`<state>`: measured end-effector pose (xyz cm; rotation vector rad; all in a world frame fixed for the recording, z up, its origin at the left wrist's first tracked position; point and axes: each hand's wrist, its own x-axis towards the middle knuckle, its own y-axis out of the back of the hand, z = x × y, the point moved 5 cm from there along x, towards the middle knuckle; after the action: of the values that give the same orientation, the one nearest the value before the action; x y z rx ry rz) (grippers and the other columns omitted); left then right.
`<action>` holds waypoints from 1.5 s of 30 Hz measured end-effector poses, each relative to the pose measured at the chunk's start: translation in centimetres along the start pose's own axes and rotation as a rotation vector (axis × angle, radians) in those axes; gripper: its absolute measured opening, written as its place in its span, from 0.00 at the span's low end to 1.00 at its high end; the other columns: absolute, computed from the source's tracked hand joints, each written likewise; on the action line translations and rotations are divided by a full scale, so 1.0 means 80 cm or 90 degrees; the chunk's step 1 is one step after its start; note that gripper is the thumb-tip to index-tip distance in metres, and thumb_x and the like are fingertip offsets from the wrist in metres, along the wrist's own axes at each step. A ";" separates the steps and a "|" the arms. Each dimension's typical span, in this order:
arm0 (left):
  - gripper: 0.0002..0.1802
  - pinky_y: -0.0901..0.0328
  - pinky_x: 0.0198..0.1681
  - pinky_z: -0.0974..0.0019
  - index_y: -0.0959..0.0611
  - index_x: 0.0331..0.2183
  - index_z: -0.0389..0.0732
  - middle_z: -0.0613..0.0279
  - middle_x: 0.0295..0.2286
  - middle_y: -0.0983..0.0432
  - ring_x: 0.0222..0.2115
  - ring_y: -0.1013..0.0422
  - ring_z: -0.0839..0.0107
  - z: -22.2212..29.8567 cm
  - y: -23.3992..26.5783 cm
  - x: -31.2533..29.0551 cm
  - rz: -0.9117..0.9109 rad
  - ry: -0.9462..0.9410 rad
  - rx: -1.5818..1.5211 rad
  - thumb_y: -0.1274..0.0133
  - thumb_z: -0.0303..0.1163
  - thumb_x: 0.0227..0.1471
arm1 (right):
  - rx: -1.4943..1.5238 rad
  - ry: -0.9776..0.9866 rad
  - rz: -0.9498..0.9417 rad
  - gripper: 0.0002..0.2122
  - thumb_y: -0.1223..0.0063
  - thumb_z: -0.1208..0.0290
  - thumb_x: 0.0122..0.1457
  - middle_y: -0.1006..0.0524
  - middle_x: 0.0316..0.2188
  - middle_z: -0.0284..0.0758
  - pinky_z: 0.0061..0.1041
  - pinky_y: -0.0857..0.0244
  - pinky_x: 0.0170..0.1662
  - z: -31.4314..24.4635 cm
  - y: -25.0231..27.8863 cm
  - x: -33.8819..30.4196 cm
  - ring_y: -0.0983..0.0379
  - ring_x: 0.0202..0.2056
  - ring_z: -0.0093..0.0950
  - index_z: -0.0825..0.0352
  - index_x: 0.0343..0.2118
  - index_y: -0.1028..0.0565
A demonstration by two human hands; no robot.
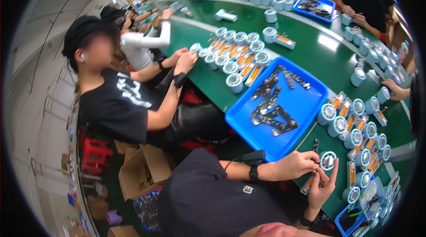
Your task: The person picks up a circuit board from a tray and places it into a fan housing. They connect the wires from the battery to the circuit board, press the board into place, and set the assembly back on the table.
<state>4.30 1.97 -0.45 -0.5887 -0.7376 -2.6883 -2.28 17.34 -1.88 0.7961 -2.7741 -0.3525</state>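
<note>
My left hand (298, 165) is closed, its fingertips pinching a narrow black circuit board (315, 145) that sticks up beyond them. Close beside it, my right hand (321, 189) grips a light-blue fan housing (328, 160) with a round head and a short handle; its index finger is stretched along the head. The fingers partly hide the handle, and whether the board touches the housing I cannot tell. Just beyond my left hand, a blue tray (237, 119) holds several loose black circuit boards (275, 119).
Light-blue housings with orange parts (353, 138) stand in rows right of my hands; more (239, 38) stand beyond the tray. A small blue bin (341, 224) lies at lower right. Along the green table (310, 43), a co-worker (120, 99) sits left; others work across. Cardboard box (133, 177) on the floor.
</note>
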 end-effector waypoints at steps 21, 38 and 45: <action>0.04 0.25 0.31 0.61 0.17 0.29 0.34 0.56 0.37 0.22 0.28 0.21 0.58 0.000 -0.003 0.000 0.010 -0.004 -0.016 0.39 0.23 0.49 | 0.191 0.019 -0.124 0.36 0.53 0.81 0.61 0.20 0.48 0.53 0.22 0.33 0.53 0.011 0.006 -0.014 0.22 0.48 0.28 0.73 0.72 0.53; 0.06 0.25 0.31 0.64 0.19 0.32 0.37 0.58 0.38 0.24 0.29 0.21 0.59 0.018 0.000 -0.003 0.039 -0.072 0.050 0.41 0.21 0.49 | -0.105 0.102 -0.097 0.12 0.47 0.84 0.62 0.17 0.41 0.42 0.22 0.29 0.44 -0.017 0.010 -0.001 0.21 0.42 0.24 0.78 0.49 0.22; 0.06 0.25 0.31 0.63 0.20 0.31 0.38 0.58 0.37 0.24 0.30 0.21 0.59 0.019 -0.005 0.004 0.067 -0.111 0.045 0.41 0.19 0.48 | -0.022 0.039 -0.056 0.13 0.45 0.85 0.61 0.16 0.39 0.43 0.20 0.29 0.41 0.006 0.015 -0.001 0.20 0.37 0.24 0.77 0.48 0.21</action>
<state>4.30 3.05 0.72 -0.8282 -0.8178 -2.5274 -2.90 18.46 -1.96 0.9069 -2.6752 -0.3841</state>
